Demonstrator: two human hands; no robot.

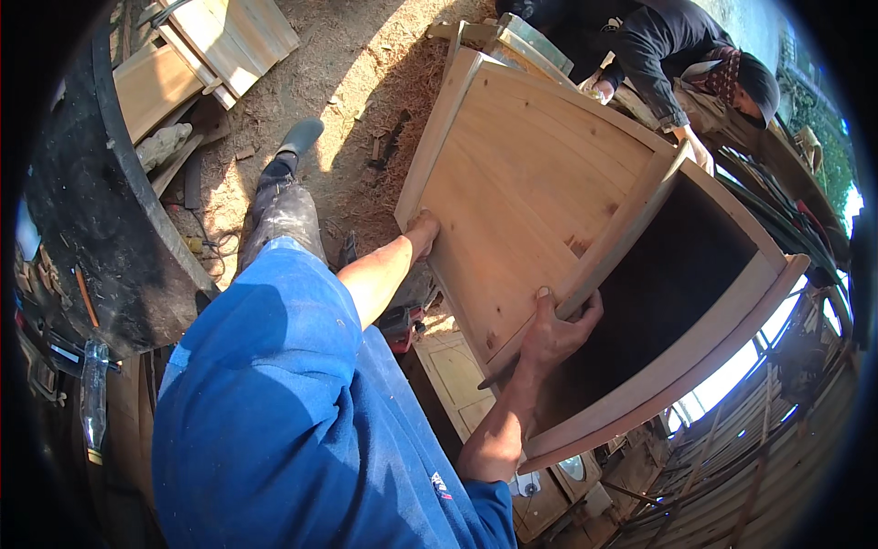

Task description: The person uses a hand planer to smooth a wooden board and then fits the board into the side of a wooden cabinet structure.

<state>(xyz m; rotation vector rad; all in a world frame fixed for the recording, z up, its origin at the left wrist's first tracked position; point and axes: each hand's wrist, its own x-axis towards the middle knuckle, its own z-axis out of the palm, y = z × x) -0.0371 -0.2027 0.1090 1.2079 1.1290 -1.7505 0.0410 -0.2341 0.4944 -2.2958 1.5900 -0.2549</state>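
Note:
A large wooden cabinet stands tilted in front of me, with a panelled side and a dark open interior. My left hand holds the near left edge of its panelled side, its fingers partly hidden at the frame. Closed around the edge between panel and opening is my right hand, thumb on the panel side and fingers reaching into the opening. Across from me, a person in dark clothes and head covering bends over the cabinet, one hand at its far upper corner.
Wood shavings cover the ground. Wooden panels lie at the upper left, beside a large dark curved surface. A clear bottle is at the far left. Below the cabinet are a pale panelled wooden piece and a red-and-black tool.

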